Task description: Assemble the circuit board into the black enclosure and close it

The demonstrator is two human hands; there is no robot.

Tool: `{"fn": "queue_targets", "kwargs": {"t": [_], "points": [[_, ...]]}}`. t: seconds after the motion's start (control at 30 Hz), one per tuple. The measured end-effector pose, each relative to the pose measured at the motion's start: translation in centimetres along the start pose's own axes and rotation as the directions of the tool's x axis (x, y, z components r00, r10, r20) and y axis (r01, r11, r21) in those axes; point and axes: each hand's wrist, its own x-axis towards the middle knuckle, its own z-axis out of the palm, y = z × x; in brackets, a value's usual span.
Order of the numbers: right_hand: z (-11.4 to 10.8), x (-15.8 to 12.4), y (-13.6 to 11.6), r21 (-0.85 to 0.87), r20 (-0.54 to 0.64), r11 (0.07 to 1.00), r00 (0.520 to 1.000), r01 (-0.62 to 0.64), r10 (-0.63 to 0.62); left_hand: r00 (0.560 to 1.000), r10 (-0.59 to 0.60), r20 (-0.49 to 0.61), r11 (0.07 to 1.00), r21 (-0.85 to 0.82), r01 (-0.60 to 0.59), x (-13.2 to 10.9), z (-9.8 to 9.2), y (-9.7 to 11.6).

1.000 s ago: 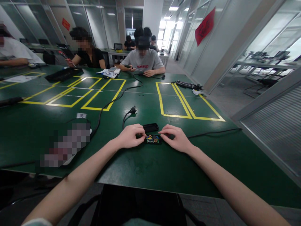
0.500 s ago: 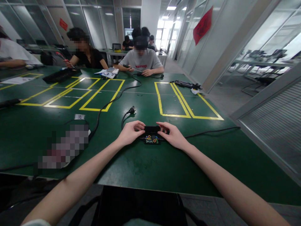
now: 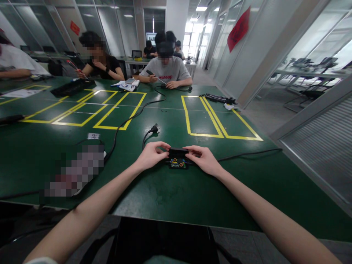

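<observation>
Between my hands, a power adapter's black plastic cover (image 3: 178, 152) is held up at its two short ends. My left hand (image 3: 152, 154) pinches its left end, and my right hand (image 3: 205, 158) has fingers and thumb closed on its right end. Just in front of the cover, on the green table, lies the lower half of the adapter with its circuit board (image 3: 178, 163) exposed, showing copper-coloured coils and small parts. A black cord (image 3: 247, 154) runs off to the right from beneath my right hand. Behind my left hand rests a black mains plug (image 3: 154, 129) on its cord.
The green table (image 3: 154, 205) carries yellow tape rectangles (image 3: 203, 135). A blurred-out object (image 3: 79, 172) lies at left near a paper label (image 3: 93, 136). Across the table, one co-worker (image 3: 166, 69) holds a screwdriver and another person (image 3: 101, 62) sits left. A folded black tripod-like thing (image 3: 218, 98) lies far right.
The cover has tilted so that more of its side faces me. My right fingers have closed in on its end. The co-worker opposite has raised the screwdriver handle.
</observation>
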Motion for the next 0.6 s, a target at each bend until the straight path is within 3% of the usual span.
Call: {"fn": "queue_targets", "kwargs": {"t": [0.6], "points": [[-0.22,-0.19,-0.56,0.012,-0.001,0.996,0.996,0.087,-0.087,0.996,-0.046,0.071,0.999,-0.008,0.047,-0.10,-0.11,0.34]]}}
